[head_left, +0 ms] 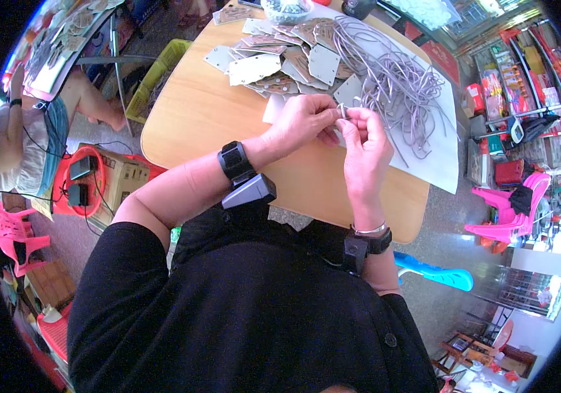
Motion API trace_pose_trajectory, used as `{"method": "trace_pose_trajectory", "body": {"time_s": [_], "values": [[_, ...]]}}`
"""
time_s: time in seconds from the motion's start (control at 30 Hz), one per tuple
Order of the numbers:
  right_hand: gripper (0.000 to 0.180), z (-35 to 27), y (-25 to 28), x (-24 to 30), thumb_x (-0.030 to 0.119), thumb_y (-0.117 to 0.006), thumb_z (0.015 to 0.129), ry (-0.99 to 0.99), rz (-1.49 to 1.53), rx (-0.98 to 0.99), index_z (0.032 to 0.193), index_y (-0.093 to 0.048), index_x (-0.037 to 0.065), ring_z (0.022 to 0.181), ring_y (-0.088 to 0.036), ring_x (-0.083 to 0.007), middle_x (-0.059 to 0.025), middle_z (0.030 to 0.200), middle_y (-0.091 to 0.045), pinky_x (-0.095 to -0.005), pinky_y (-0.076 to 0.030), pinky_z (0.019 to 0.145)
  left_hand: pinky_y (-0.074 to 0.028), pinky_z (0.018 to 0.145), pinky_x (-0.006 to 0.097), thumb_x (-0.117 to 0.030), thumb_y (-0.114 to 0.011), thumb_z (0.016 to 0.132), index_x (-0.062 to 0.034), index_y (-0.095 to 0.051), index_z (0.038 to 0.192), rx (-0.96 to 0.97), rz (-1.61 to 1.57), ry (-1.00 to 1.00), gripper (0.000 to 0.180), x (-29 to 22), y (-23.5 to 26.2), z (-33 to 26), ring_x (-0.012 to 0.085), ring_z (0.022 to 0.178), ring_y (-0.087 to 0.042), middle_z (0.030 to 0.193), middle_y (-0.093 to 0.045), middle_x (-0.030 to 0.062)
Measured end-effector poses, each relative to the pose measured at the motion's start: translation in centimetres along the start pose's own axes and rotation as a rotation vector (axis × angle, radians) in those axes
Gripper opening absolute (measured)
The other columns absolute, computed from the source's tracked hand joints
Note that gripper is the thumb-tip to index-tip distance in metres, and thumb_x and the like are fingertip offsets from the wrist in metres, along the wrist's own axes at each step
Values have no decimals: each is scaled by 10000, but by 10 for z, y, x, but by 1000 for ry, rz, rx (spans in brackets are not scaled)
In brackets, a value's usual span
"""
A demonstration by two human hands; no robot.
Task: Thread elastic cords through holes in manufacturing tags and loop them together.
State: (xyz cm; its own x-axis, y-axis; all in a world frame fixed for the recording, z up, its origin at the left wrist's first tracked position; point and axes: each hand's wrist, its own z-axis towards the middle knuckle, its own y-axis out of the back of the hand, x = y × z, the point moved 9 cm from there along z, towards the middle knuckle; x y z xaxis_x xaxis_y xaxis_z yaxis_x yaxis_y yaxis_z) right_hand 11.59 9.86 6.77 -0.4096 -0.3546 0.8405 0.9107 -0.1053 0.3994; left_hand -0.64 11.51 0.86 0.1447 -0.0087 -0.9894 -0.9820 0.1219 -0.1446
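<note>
My left hand [303,123] and my right hand [367,145] meet above the table, fingertips close together in a pinch. Between them shows a short pale-grey bit of cord [342,111], its far end hidden by the fingers. Just beyond my right hand spreads a tangled heap of grey cords [408,88] on a white sheet [443,167]. Past my left hand lies a loose pile of flat plates [254,69], white on one side and brownish on the other, some with small holes near the corners.
The light wooden table [185,124] has rounded corners. A clear bowl of small parts [287,10] stands at its far edge. A yellow crate [162,72] is on the floor at left, near another person [25,150]. Blue plastic furniture [441,274] sits by my right elbow; pink chairs [516,206] stand farther right.
</note>
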Motion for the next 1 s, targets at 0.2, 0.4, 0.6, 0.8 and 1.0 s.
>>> {"method": "trace_pose_trajectory", "body": {"time_s": [0.2, 0.4, 0.6, 0.8, 1.0], "values": [[93, 2, 4, 10, 63, -663, 806, 106, -79, 32, 882, -644, 13, 673, -609, -196, -94, 786, -621, -304, -480, 607, -516, 586, 250, -142, -559, 901, 14, -592, 865, -40, 235, -98, 163, -16, -2, -8, 102, 644, -627, 713, -638, 53], [43, 0, 1, 23, 46, -600, 836, 218, -225, 5, 854, -581, 12, 661, -552, -191, -87, 783, -550, -294, -457, 632, -513, 576, 250, -147, -581, 884, 19, -599, 829, -48, 278, -139, 175, -20, -2, -9, 92, 635, -618, 686, -634, 54], [137, -20, -21, 57, 102, -521, 899, -86, 854, 577, 788, -470, 41, 635, -513, -183, -86, 762, -518, -273, -425, 609, -524, 549, 242, -164, -599, 874, 16, -614, 824, -178, 199, -38, 187, -22, 19, -4, 112, 606, -641, 677, -636, 65], [173, -52, 20, 93, 137, -502, 917, 8, 1219, 1025, 793, -531, 20, 639, -520, -154, -96, 780, -556, -255, -417, 580, -530, 605, 236, -191, -590, 901, -2, -643, 881, -72, 44, 28, 197, -16, 4, -4, 126, 679, -663, 746, -658, 55], [179, 10, 50, 9, 166, -601, 872, -86, 80, 232, 777, -603, 14, 785, -563, -143, -49, 867, -609, -254, -430, 685, -530, 637, 227, -200, -577, 916, -18, -652, 919, 23, 22, 21, 197, -8, 2, 0, 113, 680, -662, 754, -665, 36]]}}
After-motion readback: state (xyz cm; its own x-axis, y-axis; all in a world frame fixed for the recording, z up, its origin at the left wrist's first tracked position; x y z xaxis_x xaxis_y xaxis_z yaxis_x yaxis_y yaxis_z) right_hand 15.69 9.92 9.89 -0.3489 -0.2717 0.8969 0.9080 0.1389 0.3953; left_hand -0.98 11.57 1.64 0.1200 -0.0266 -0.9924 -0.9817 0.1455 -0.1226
